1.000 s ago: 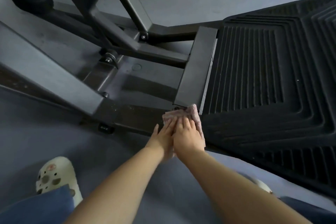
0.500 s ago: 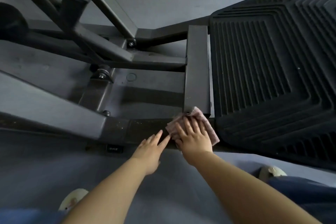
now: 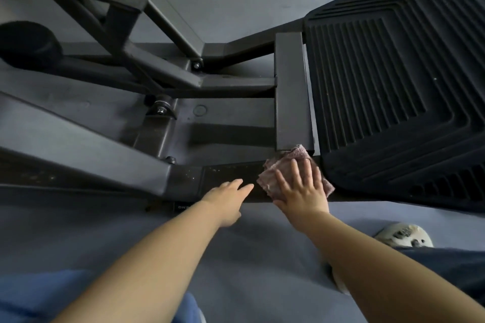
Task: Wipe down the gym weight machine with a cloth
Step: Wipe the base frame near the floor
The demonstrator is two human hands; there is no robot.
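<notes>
- Right now I see my right hand laid flat on the pinkish cloth, fingers straight and spread, pressing it down rather than gripping it.
- Under that palm the cloth lies crumpled on the low frame bar of the weight machine, with its folds poking out beyond my fingertips and to both sides of the hand.
- Just past the fingertips, the cloth's far edge touches the near end of the upright dark post; I cannot tell whether it tucks under it.
- To the outer side of my right fingers sits the ribbed black footplate, its near corner just beside the cloth.
- My left hand hovers or rests close to the same bar, fingers loosely extended and holding nothing; its fingertips point toward the cloth and stop just short of it. Whether they touch the bar, I cannot tell.
- Beyond the left fingers I see specks of dust on the bar, and farther off the slanted grey beams with a bolt.
- Behind my right wrist, a pale shoe stands on the grey floor.
</notes>
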